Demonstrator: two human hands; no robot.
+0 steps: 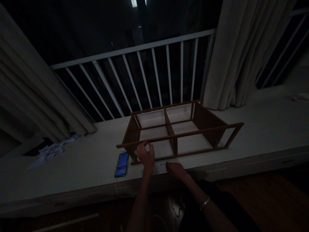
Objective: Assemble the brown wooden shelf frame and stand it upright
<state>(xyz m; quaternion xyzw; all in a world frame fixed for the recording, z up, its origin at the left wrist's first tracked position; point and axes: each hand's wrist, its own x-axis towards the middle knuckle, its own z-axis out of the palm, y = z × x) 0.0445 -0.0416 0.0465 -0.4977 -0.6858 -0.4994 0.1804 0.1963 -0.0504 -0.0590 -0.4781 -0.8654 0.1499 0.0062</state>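
Observation:
A small brown wooden shelf unit lies on its side on the pale window ledge, its open frame facing up. My left hand is at the near rail, close to the unit's left end. Its thumb and forefinger are pinched into a ring; whatever is between the fingertips is too small to make out. Just right of it, my right hand is closed on a thin, short rod that points left, low in front of the unit. Darkness hides the rod's exact kind.
Beside the unit's left end lies a phone with a lit blue screen and a cable running over the ledge edge. Crumpled cloth or paper lies at the left. A white railing and curtains stand behind.

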